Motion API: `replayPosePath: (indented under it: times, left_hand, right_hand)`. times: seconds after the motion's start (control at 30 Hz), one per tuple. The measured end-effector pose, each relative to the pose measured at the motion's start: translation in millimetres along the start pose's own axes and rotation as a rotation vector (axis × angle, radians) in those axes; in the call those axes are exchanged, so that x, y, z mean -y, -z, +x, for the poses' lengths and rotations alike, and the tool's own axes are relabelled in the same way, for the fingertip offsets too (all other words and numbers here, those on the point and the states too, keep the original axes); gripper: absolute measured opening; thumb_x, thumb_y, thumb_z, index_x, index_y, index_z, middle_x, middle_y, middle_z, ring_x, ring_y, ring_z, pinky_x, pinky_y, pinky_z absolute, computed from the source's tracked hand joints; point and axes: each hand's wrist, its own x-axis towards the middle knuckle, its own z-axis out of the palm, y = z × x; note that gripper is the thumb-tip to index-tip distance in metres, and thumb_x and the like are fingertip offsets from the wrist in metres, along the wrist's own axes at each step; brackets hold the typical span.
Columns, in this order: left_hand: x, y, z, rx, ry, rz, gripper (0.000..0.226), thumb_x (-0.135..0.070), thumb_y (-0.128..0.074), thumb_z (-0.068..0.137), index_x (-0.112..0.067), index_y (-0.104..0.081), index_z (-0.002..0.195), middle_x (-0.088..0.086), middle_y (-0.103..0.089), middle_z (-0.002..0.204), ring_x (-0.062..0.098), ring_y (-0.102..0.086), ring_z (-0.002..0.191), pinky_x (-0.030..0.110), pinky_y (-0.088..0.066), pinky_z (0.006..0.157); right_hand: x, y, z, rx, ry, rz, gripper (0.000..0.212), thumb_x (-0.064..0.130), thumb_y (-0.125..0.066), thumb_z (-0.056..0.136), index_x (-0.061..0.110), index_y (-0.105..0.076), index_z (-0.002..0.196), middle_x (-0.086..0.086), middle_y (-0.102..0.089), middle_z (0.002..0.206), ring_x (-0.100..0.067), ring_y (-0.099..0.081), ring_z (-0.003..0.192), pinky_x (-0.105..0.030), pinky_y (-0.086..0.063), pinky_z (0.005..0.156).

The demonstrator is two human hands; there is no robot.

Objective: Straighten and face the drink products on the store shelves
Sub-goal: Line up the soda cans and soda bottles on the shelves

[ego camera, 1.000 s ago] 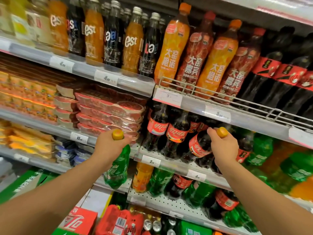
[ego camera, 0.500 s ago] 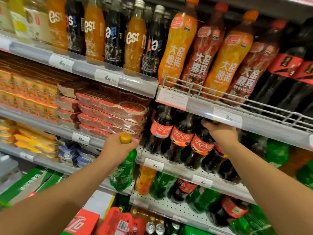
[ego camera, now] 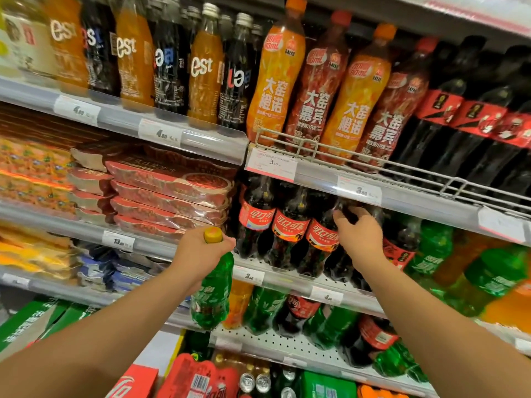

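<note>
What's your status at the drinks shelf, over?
Left hand grips green bottle by the neck, off shelf. Right hand grips cola bottle in the cola row. Nothing blocking.

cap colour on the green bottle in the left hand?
Yellow-orange cap on the green bottle, gripped at the neck by the left hand. Head view, the only one.

1. You see two bare forearms of your own, one entering from 7 o'clock and one from 5 o'clock.
2. No sleeve edge shows on either arm anywhere in view.
3. Your left hand is bare: no glove, ring or band shows on it.
4. Your right hand is likewise bare, with an unadorned wrist.
5. Fingernails are too blurred for you to judge.
</note>
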Motion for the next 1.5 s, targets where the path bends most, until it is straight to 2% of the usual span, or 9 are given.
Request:
replayPosePath:
  times: [0.17, 0.33, 0.57, 0.7, 0.87, 1.07, 1.17, 1.3, 1.5]
  left_hand:
    - [-3, -29, -10, 0.117, -0.027, 0.045, 0.019, -0.019, -0.079, 0.079, -0.015, -0.067, 0.064, 0.000, -0.063, 0.061, 0.021, -0.058, 0.070, 0.029, -0.045, 0.066]
    - [-11, -91, -37, 0.250, -0.069, 0.110, 0.021, -0.021, -0.080, 0.078, -0.013, -0.065, 0.063, 0.005, -0.063, 0.061, 0.023, -0.059, 0.064, 0.033, -0.045, 0.063]
    - [-36, -182, -102, 0.403, 0.010, 0.039, 0.020, -0.020, -0.079, 0.078, -0.010, -0.065, 0.067, 0.006, -0.062, 0.064, 0.026, -0.059, 0.067, 0.031, -0.044, 0.063]
    - [-50, -221, -131, 0.595, 0.045, -0.023, 0.013, -0.017, -0.081, 0.077, -0.019, -0.070, 0.084, 0.006, -0.069, 0.088, 0.023, -0.064, 0.084, 0.035, -0.050, 0.077]
    - [-47, -263, -138, 0.794, 0.115, -0.050, 0.058, -0.020, -0.074, 0.067, -0.025, -0.058, 0.123, 0.006, -0.061, 0.126, 0.025, -0.055, 0.120, 0.047, -0.038, 0.105]
    - [-7, -337, -171, 1.065, -0.042, 0.280, 0.080, -0.020, -0.079, 0.069, -0.046, -0.033, 0.128, -0.036, -0.054, 0.112, -0.013, -0.059, 0.089, 0.007, -0.044, 0.070]
    - [-11, -385, -190, 0.958, -0.276, 0.365, 0.082, -0.039, -0.087, 0.064, -0.056, -0.026, 0.116, -0.044, -0.044, 0.111, -0.027, -0.049, 0.093, 0.000, -0.043, 0.068]
    - [-16, -422, -195, 0.722, -0.375, 0.401, 0.082, -0.041, -0.087, 0.053, -0.039, -0.043, 0.122, -0.019, -0.063, 0.107, -0.003, -0.061, 0.095, 0.028, -0.056, 0.080]
    - [-38, -439, -176, 0.630, -0.482, 0.454, 0.084, -0.046, -0.086, 0.055, -0.041, -0.038, 0.124, -0.015, -0.062, 0.108, 0.007, -0.062, 0.099, 0.031, -0.055, 0.081]
  right_hand:
    - [-21, 10, -82, 0.145, 0.112, -0.025, 0.038, 0.031, -0.063, 0.087, 0.025, -0.057, 0.125, 0.010, -0.066, 0.088, 0.001, -0.058, 0.058, -0.015, -0.045, 0.052]
    - [-25, -4, -153, 0.643, 0.035, 0.079, 0.098, 0.056, -0.080, 0.064, 0.042, -0.026, 0.145, 0.020, -0.047, 0.130, -0.004, -0.056, 0.109, -0.022, -0.052, 0.083]
    - [-44, 51, -178, 0.298, 0.061, 0.178, 0.080, 0.037, -0.083, 0.067, 0.070, -0.024, 0.111, 0.055, -0.045, 0.085, 0.036, -0.043, 0.078, 0.005, -0.036, 0.057]
    - [-71, 104, -171, 0.191, 0.045, 0.085, 0.078, 0.057, -0.081, 0.059, 0.080, -0.022, 0.105, 0.040, -0.057, 0.089, 0.019, -0.057, 0.081, -0.006, -0.046, 0.060]
    - [-133, 183, -137, 0.207, -0.029, 0.282, 0.069, 0.048, -0.090, 0.055, 0.037, -0.054, 0.112, 0.021, -0.069, 0.104, -0.004, -0.066, 0.100, -0.028, -0.054, 0.085]
    - [-189, 266, -89, 0.286, 0.026, 0.341, 0.066, 0.040, -0.091, 0.056, 0.036, -0.055, 0.111, 0.018, -0.071, 0.103, -0.006, -0.069, 0.094, -0.025, -0.057, 0.076]
    - [-212, 290, -69, 0.286, 0.059, 0.350, 0.062, 0.028, -0.091, 0.060, 0.031, -0.057, 0.112, 0.012, -0.071, 0.103, -0.008, -0.069, 0.094, -0.025, -0.057, 0.075]
    - [-229, 304, -51, 0.290, 0.070, 0.356, 0.063, 0.022, -0.090, 0.063, 0.031, -0.055, 0.114, 0.007, -0.068, 0.107, -0.008, -0.066, 0.098, -0.032, -0.057, 0.083]
    - [-203, 319, -18, 0.164, 0.126, 0.334, 0.037, 0.051, -0.078, 0.069, 0.036, -0.061, 0.098, 0.011, -0.070, 0.093, -0.006, -0.067, 0.088, -0.036, -0.058, 0.080]
